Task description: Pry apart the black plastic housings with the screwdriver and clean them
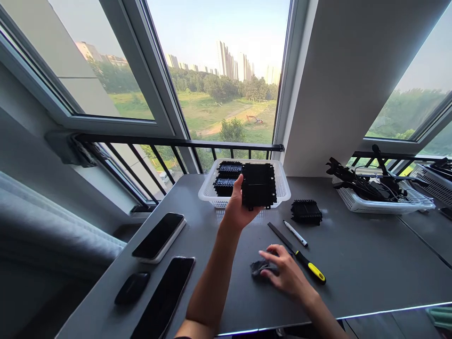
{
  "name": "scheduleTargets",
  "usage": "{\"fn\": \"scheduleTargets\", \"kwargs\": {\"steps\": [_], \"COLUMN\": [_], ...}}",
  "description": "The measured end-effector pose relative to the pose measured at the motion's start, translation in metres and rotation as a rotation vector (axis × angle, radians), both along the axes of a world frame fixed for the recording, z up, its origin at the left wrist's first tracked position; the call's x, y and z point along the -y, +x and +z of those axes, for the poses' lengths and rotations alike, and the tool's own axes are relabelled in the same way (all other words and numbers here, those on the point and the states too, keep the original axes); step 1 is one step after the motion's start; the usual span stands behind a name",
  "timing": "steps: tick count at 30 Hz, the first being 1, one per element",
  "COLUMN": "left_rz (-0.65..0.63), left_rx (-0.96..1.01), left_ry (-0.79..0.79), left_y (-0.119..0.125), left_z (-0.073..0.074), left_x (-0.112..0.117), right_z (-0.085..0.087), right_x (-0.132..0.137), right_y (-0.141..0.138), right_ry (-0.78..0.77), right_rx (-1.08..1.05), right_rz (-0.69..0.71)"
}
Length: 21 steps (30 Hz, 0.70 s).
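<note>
My left hand (238, 207) grips a black ribbed plastic part (259, 185), roughly rectangular with small tabs along its edges. It holds the part up in front of a white perforated basket (212, 195), my thumb along the part's left side. Lower on the desk, my right hand (286, 273) is over a crumpled dark grey cloth (259, 269). Its fingers are apart around the cloth's right side; whether they press on it is not clear. A flat file with a black and yellow handle (311, 267) lies just beyond this hand, beside a white marker pen (295, 233).
More black parts (228, 181) sit in the basket, and another black part (306, 212) lies right of it. A second white basket (374, 202) holds cables and dark pieces. Phones (164, 296) and a black rounded case (132, 288) lie left. A railing (176, 141) borders the window.
</note>
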<state>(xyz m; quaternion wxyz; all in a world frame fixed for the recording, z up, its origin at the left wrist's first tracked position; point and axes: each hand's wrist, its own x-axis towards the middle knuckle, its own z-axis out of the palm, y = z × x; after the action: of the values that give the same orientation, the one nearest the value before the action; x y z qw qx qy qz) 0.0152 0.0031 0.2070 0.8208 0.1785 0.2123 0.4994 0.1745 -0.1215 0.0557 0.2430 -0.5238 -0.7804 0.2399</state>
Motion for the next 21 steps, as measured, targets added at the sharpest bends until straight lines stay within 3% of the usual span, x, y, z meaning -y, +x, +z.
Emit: {"fn": "scheduleTargets", "kwargs": {"steps": [3, 6, 9, 16, 21], "left_rz": [0.010, 0.027, 0.043, 0.013, 0.043], "left_rx": [-0.010, -0.019, -0.029, -0.096, -0.130], "left_ry": [-0.007, -0.003, 0.014, 0.030, 0.021], "left_y": [0.001, 0.000, -0.002, -0.006, -0.008], "left_z": [0.000, 0.000, 0.000, 0.003, -0.001], "left_x": [0.001, 0.001, 0.001, 0.003, 0.002], "right_z": [0.000, -0.011, -0.007, 0.066, 0.099], "right_x": [0.010, 0.009, 0.000, -0.054, -0.097], "right_y": [-0.016, -0.022, -0.017, 0.015, 0.023], "right_ry": [-0.074, -0.123, -0.172, -0.178, -0.088], "right_rx": [0.071, 0.054, -0.204, -1.073, -1.425], "right_rz": [0.169, 0.121, 0.077, -0.225, -0.313]}}
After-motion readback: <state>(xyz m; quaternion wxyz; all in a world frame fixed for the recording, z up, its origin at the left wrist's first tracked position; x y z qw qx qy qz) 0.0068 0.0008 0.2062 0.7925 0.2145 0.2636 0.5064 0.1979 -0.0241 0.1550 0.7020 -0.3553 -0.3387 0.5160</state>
